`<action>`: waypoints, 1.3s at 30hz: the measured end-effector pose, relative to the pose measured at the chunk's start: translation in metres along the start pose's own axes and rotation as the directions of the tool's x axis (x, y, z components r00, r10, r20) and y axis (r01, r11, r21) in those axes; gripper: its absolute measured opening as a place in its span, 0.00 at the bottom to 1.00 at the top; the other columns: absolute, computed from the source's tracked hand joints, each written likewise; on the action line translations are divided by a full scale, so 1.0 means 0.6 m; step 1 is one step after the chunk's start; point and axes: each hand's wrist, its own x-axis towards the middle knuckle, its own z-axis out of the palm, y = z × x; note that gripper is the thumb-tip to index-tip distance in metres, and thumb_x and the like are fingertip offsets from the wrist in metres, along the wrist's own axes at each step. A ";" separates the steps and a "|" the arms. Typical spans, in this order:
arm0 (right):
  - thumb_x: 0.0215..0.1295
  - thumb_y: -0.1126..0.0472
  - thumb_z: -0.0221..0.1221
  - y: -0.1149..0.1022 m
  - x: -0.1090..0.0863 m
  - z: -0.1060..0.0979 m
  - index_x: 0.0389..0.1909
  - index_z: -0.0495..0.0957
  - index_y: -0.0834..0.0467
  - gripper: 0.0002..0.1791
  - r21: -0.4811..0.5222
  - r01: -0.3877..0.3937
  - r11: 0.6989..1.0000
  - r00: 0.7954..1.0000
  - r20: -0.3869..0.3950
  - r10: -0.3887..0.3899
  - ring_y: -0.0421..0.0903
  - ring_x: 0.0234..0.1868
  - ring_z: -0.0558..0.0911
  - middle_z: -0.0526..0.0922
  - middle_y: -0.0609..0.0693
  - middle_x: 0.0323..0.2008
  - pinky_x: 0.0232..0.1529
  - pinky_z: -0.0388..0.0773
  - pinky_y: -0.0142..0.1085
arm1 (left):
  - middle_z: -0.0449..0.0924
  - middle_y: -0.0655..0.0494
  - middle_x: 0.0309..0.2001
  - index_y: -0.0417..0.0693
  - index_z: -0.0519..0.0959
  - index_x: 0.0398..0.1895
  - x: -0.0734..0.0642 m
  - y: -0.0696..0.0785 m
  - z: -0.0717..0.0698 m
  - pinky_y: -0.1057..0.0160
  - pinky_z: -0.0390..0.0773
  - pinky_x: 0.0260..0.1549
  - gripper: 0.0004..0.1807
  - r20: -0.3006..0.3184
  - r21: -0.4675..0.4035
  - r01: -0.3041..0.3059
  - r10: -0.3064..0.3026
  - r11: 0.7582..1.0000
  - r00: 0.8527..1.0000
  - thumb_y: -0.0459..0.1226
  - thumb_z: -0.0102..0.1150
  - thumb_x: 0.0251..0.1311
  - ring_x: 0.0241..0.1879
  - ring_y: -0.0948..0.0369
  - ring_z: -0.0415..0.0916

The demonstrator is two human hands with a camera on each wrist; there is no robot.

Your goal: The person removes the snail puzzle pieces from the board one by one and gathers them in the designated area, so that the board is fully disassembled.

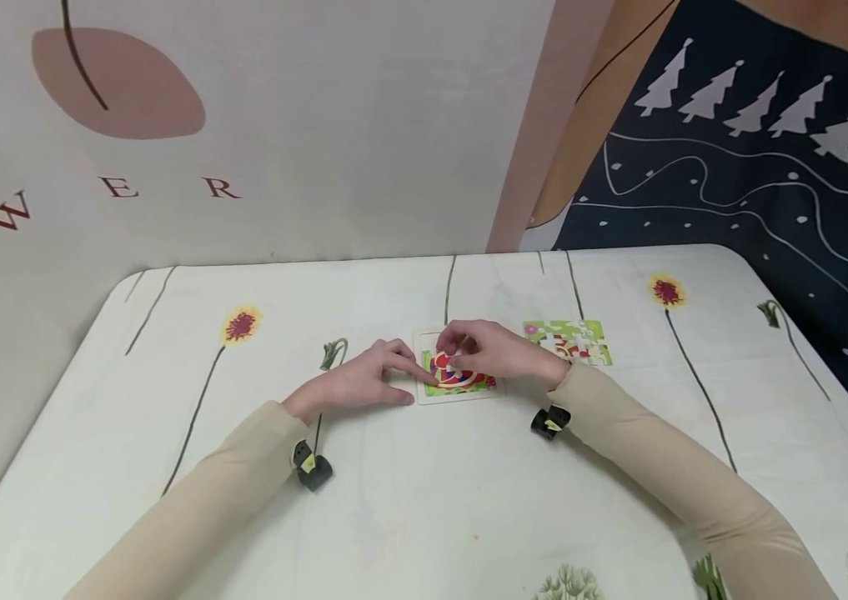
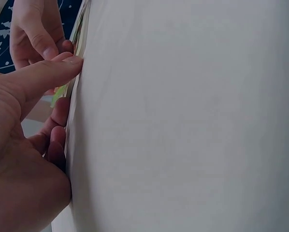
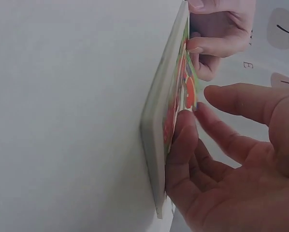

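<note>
A jigsaw puzzle board (image 1: 457, 397) with a white border and a red, green and white picture lies flat at the table's middle. My left hand (image 1: 360, 380) rests at its left edge, index finger stretched onto the picture and thumb low by the near corner. Over the board's upper part, my right hand (image 1: 494, 348) has bent fingers around a small puzzle piece (image 3: 190, 94), orange and green. In the right wrist view that piece stands tilted up from the board, its edge at my fingertips. My right hand covers part of the picture.
Right of the board lies a green patch of loose jigsaw pieces (image 1: 593, 335), partly behind my right wrist. The white tablecloth (image 1: 424, 500) bears printed flowers. A pale printed wall cloth (image 1: 363, 150) rises at the table's back edge, with a dark tree-patterned cloth (image 1: 694, 179) at the right.
</note>
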 end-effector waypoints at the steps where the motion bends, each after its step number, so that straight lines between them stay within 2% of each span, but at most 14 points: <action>1: 0.68 0.67 0.58 0.000 0.000 0.000 0.52 0.76 0.61 0.13 0.009 0.004 1.000 1.000 -0.003 -0.004 0.47 0.42 0.77 0.81 0.56 0.46 0.48 0.74 0.35 | 0.75 0.52 0.50 0.52 0.86 0.52 0.000 0.000 0.000 0.58 0.59 0.52 0.19 -0.002 -0.002 0.002 -0.002 1.000 1.000 0.32 0.67 0.55 0.54 0.54 0.61; 10: 0.67 0.70 0.53 0.000 0.003 0.000 0.45 0.76 0.62 0.09 0.086 0.057 0.995 0.998 -0.007 -0.057 0.46 0.41 0.77 0.81 0.56 0.42 0.46 0.74 0.35 | 0.75 0.52 0.50 0.53 0.86 0.51 -0.002 0.001 0.000 0.58 0.60 0.50 0.19 -0.010 0.003 0.021 -0.021 1.000 1.000 0.34 0.68 0.55 0.52 0.54 0.61; 13: 0.67 0.70 0.53 0.001 0.004 0.001 0.44 0.76 0.61 0.08 0.084 0.046 0.995 0.999 -0.007 -0.046 0.46 0.41 0.76 0.81 0.55 0.42 0.45 0.73 0.35 | 0.75 0.52 0.50 0.52 0.86 0.51 -0.001 0.000 0.000 0.59 0.60 0.50 0.19 -0.010 0.000 0.023 -0.023 1.000 1.000 0.34 0.68 0.55 0.52 0.55 0.61; 20: 0.67 0.69 0.54 0.003 0.003 0.001 0.43 0.77 0.60 0.07 0.088 0.043 0.995 0.999 -0.028 -0.041 0.46 0.39 0.77 0.81 0.55 0.41 0.44 0.74 0.35 | 0.75 0.51 0.48 0.51 0.87 0.50 0.000 0.001 0.001 0.59 0.61 0.50 0.18 -0.017 0.018 -0.012 0.012 1.000 1.000 0.33 0.69 0.54 0.50 0.55 0.63; 27: 0.67 0.70 0.55 0.013 -0.006 -0.005 0.43 0.78 0.60 0.08 0.130 0.042 0.991 0.997 -0.072 -0.033 0.45 0.37 0.78 0.82 0.54 0.40 0.42 0.75 0.35 | 0.75 0.52 0.49 0.53 0.87 0.50 0.002 0.001 0.002 0.58 0.60 0.52 0.18 -0.013 0.017 0.009 -0.009 1.000 1.000 0.34 0.68 0.55 0.52 0.55 0.62; 39: 0.67 0.70 0.55 0.026 -0.031 -0.021 0.43 0.79 0.61 0.08 0.125 -0.005 0.992 0.995 -0.098 0.018 0.45 0.37 0.79 0.83 0.55 0.39 0.43 0.75 0.36 | 0.76 0.51 0.44 0.48 0.88 0.47 0.007 0.004 0.004 0.60 0.61 0.51 0.15 -0.037 -0.038 0.014 -0.015 0.999 0.999 0.34 0.70 0.55 0.50 0.57 0.64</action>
